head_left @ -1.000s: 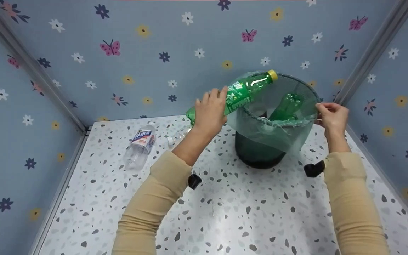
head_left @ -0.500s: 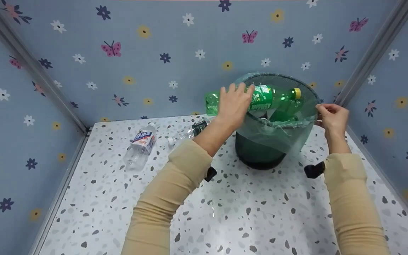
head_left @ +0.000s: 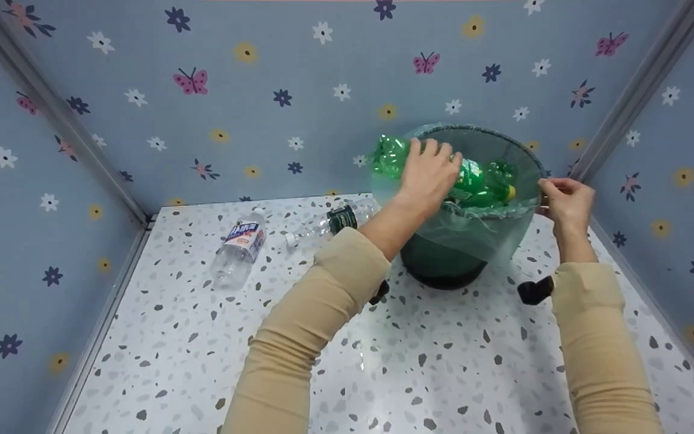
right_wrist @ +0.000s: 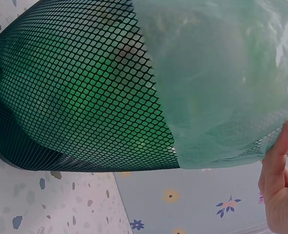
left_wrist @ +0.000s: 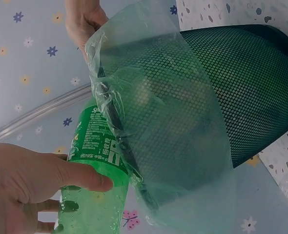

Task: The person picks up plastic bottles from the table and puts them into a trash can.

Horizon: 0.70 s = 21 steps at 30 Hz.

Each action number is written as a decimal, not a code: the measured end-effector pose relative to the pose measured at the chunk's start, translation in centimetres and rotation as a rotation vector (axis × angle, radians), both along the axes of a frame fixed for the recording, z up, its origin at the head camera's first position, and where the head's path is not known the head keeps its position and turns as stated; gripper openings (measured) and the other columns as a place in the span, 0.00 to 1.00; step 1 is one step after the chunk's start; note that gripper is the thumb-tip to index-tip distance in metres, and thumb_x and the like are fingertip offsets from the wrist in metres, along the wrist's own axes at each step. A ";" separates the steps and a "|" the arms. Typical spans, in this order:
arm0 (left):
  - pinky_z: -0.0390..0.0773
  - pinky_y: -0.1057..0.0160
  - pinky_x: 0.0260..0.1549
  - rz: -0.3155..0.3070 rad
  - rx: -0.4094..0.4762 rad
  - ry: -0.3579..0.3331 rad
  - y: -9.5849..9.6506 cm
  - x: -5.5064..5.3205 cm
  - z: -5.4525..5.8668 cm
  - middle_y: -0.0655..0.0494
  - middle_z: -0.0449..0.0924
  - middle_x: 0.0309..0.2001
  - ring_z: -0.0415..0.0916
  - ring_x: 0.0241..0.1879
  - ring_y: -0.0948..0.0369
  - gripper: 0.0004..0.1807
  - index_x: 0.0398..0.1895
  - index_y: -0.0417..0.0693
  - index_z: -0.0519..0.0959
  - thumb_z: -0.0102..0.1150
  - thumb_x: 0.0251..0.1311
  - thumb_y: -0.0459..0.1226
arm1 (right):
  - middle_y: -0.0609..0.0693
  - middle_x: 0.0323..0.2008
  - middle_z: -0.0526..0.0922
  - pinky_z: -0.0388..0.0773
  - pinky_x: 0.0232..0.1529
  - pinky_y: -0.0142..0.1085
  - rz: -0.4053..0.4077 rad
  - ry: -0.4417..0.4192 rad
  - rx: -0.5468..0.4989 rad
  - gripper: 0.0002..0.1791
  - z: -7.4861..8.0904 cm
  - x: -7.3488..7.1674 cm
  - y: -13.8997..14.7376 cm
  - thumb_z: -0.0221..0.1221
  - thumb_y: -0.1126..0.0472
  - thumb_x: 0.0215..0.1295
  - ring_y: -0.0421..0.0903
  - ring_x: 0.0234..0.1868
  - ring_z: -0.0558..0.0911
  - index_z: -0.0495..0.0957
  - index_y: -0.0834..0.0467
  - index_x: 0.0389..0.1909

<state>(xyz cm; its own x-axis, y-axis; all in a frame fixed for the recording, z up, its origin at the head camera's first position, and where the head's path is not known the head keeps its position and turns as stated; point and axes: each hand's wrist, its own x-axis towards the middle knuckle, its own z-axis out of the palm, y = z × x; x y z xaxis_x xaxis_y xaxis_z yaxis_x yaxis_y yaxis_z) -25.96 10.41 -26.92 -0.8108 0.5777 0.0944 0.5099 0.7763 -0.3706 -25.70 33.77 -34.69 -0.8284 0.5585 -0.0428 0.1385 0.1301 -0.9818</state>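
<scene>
My left hand (head_left: 430, 175) grips a green plastic bottle (head_left: 390, 158) near its base, thumb on one side and fingers on the other. The bottle's yellow cap (head_left: 510, 193) points down into a black mesh trash bin (head_left: 443, 265) lined with a thin green bag (head_left: 461, 226). In the left wrist view the bottle's label (left_wrist: 92, 136) passes behind the bin's rim. Another green bottle (head_left: 499, 175) lies inside the bin. My right hand (head_left: 568, 199) pinches the rim and bag at the right side; in the right wrist view its fingers (right_wrist: 280, 151) press against the bag.
A clear bottle with a blue and white label (head_left: 238, 247) lies on the speckled white surface (head_left: 172, 337) at left. Another clear bottle with a dark green label (head_left: 341, 219) lies beside the bin. Flowered walls (head_left: 323, 66) enclose the back and both sides.
My left hand has moved right with the green bottle, whose capped end has gone over the rim and down into the bin. The right hand stays at the rim.
</scene>
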 end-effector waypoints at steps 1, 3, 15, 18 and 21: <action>0.53 0.51 0.58 -0.015 -0.023 0.004 0.2 0.0 0.0 0.50 0.58 0.61 0.53 0.61 0.51 0.28 0.66 0.52 0.56 0.48 0.62 0.39 | 0.48 0.31 0.72 0.76 0.24 0.25 0.002 -0.002 0.002 0.09 0.0 0.0 0.0 0.55 0.57 0.60 0.37 0.23 0.76 0.74 0.58 0.37; 0.51 0.51 0.59 -0.044 -0.066 0.022 0.7 0.1 0.0 0.49 0.57 0.62 0.52 0.61 0.50 0.28 0.66 0.51 0.55 0.47 0.63 0.40 | 0.48 0.32 0.72 0.76 0.24 0.25 0.003 -0.007 0.006 0.09 0.0 0.0 0.1 0.55 0.56 0.59 0.37 0.23 0.76 0.74 0.57 0.37; 0.52 0.48 0.58 -0.233 -0.056 0.383 2.2 1.0 -1.0 0.53 0.69 0.52 0.63 0.54 0.54 0.17 0.55 0.50 0.70 0.38 0.66 0.31 | 0.49 0.29 0.72 0.75 0.21 0.25 -0.015 0.032 0.000 0.08 -0.2 -0.1 -0.2 0.56 0.58 0.59 0.37 0.21 0.75 0.75 0.59 0.35; 0.53 0.48 0.57 -0.269 -0.035 0.404 2.2 1.1 -1.0 0.53 0.69 0.52 0.63 0.53 0.54 0.18 0.56 0.49 0.69 0.41 0.64 0.31 | 0.49 0.29 0.71 0.75 0.21 0.24 -0.012 0.038 -0.004 0.08 -0.3 -0.1 -0.2 0.55 0.58 0.59 0.37 0.21 0.75 0.74 0.59 0.35; 0.54 0.48 0.57 -0.285 -0.013 0.380 2.1 1.1 -0.9 0.52 0.68 0.53 0.63 0.53 0.54 0.18 0.57 0.48 0.67 0.42 0.64 0.32 | 0.49 0.30 0.71 0.75 0.21 0.24 -0.008 0.028 -0.013 0.08 -0.2 -0.1 -0.2 0.55 0.58 0.59 0.37 0.22 0.75 0.74 0.58 0.35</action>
<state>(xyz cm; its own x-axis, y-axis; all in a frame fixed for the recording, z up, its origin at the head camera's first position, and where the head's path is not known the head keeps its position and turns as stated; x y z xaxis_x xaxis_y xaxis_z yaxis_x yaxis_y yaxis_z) -24.88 12.50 -27.78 -0.5293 0.7750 0.3453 0.5279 0.6194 -0.5811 -25.78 33.61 -34.85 -0.8247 0.5649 -0.0272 0.1124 0.1166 -0.9868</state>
